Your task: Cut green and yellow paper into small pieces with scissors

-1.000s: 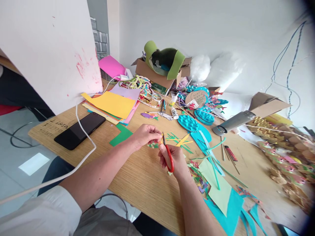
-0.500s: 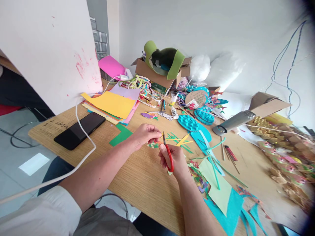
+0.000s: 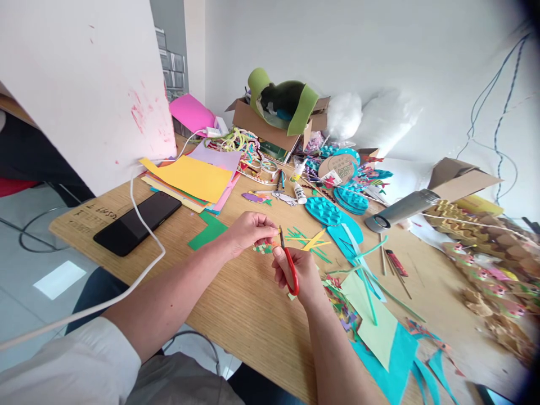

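My right hand is closed around the red handles of a pair of scissors, whose blades point up and away from me. The blades meet a small yellow paper piece that my left hand pinches between thumb and fingertips; most of that piece is hidden. Below the fingertips lies a small pile of coloured paper bits. Just right of the blades are thin green paper strips and crossed yellow paper strips. A green paper offcut rests left of my left hand.
A black phone lies at the left with a white cable across it. Behind it is a stack of coloured paper. Glue bottles stand farther back. Blue paper sheets, scraps and a metal flask fill the right side.
Almost nothing differs. Both hands keep their places, the left on the yellow piece and the right on the scissors; the whole view shifts very slightly.
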Available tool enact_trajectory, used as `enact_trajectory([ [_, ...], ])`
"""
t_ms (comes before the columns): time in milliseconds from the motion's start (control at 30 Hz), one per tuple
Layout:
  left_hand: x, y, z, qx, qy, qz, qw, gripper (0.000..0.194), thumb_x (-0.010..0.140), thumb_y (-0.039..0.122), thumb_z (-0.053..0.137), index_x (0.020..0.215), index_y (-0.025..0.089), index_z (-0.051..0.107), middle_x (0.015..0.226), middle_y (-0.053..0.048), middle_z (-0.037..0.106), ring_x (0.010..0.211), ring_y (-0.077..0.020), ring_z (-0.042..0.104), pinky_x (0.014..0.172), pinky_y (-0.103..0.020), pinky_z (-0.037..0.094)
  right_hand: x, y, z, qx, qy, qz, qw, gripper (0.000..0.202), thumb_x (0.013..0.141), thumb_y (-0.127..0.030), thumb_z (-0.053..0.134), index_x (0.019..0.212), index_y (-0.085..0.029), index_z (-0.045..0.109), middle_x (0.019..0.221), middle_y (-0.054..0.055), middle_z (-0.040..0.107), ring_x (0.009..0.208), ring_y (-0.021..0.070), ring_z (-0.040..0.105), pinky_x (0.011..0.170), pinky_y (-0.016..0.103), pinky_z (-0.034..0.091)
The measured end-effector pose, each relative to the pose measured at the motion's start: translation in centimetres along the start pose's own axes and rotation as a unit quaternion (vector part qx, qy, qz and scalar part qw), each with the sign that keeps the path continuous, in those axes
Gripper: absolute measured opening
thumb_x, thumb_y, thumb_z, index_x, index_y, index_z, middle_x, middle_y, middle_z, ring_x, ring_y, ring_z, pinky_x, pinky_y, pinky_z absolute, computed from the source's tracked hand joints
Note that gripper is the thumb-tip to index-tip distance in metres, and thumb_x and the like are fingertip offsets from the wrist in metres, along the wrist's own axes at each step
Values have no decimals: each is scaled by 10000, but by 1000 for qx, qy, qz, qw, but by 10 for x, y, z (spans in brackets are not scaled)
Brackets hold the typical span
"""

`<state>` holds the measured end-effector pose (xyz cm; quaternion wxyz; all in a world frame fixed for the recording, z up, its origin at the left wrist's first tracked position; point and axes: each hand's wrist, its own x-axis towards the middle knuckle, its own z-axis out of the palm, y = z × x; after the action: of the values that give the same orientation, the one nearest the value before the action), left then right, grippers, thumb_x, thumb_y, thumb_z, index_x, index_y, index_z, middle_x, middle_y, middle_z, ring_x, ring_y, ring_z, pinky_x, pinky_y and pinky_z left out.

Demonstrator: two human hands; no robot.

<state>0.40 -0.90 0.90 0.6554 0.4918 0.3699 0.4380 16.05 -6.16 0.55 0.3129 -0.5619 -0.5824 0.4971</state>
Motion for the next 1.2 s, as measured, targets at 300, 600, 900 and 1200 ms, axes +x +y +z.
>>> enact_trajectory([
  [300,0,-2,-1,8,10,15,1000,125,644,249,670,644,134,621,532,15,576,440,-64,429,431,-207,310,1,-2,0,-13,5,4,1000,544,696,-691,632,547,-180,523,402,8,558,294,101,467,305,186,334],
  [600,0,-1,0,13,29,29,999,133,625,242,688,675,131,635,610,14,592,461,-54,442,452,-201,352,1,-1,0,4,8,9,1000,539,677,-678,663,537,-178,517,386,-4,542,285,95,463,297,177,326],
  [900,-1,0,1,-25,13,19,999,113,648,209,673,629,113,616,973,-114,709,568,-70,583,515,-209,451,-1,-2,1,-3,7,8,1000,542,693,-682,645,539,-179,515,389,6,554,283,93,461,293,172,325],
  [1200,-1,2,1,-28,3,33,999,115,641,204,686,646,99,638,903,-110,719,607,-98,626,607,-245,507,-2,-5,1,-8,8,5,1000,531,713,-668,634,539,-182,512,385,0,543,288,95,462,300,177,328],
])
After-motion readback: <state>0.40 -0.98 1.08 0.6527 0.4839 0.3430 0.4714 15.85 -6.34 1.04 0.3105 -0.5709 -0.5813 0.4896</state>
